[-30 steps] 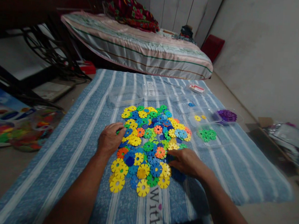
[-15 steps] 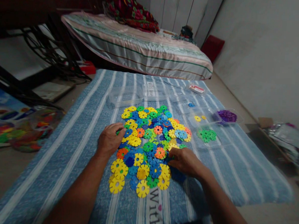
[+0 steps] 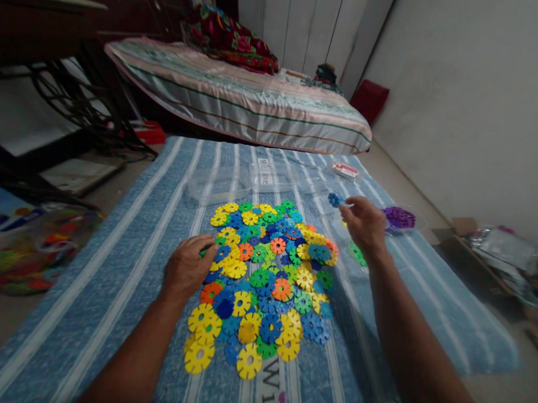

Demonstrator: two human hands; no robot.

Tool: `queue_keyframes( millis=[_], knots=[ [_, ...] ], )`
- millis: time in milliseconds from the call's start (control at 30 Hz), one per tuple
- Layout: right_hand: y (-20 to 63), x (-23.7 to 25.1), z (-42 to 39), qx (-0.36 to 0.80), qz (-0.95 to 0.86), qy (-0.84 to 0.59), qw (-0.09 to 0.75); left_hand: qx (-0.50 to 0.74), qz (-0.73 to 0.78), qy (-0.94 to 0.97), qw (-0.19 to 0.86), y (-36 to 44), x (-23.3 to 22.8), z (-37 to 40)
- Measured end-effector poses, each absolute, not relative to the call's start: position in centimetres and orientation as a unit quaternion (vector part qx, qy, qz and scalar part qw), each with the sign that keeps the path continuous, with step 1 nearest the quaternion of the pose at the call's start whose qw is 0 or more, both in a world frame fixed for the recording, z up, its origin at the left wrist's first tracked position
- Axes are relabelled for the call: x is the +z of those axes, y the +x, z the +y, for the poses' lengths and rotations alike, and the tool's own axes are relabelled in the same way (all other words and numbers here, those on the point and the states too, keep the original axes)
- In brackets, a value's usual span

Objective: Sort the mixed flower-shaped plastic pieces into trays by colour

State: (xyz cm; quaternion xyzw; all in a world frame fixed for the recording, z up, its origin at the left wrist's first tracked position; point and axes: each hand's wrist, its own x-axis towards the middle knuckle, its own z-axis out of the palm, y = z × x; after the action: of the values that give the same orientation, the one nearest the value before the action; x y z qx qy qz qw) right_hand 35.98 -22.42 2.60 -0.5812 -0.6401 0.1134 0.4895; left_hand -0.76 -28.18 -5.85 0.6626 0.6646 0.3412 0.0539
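Bedding, a striped mattress (image 3: 256, 107), filled the twelve o'clock end of the view, beyond a blue striped cloth (image 3: 126, 260) spread over the floor. At the centre of that cloth lay a heap of coloured plastic discs (image 3: 264, 285). The left hand (image 3: 188, 268) rested flat, fingers spread, on the heap's nine o'clock edge. The right hand (image 3: 362, 224), raised at the heap's two o'clock, pinched a small blue disc (image 3: 334, 199) in its fingertips, above clear plastic tubs. One tub at three o'clock held purple discs (image 3: 398, 218); green discs (image 3: 355, 253) showed partly behind the wrist.
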Motion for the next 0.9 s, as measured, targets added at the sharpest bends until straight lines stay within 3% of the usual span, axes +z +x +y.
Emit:
queue_keyframes(
  millis=[100,433,900],
  knots=[
    [36.3,2.6,-21.9,0.079,-0.629,-0.590,0.499,0.338,0.668,0.661,0.056,-0.8,-6.0,-28.1],
    [34.2,-2.5,-30.7,0.229,-0.737,-0.551,0.316,0.334,0.674,0.657,0.052,-0.3,-5.8,-28.3],
    [35.0,-2.8,-37.3,0.194,-0.832,-0.497,0.152,0.327,0.681,0.654,0.051,-0.2,-6.3,-28.2]
  ],
)
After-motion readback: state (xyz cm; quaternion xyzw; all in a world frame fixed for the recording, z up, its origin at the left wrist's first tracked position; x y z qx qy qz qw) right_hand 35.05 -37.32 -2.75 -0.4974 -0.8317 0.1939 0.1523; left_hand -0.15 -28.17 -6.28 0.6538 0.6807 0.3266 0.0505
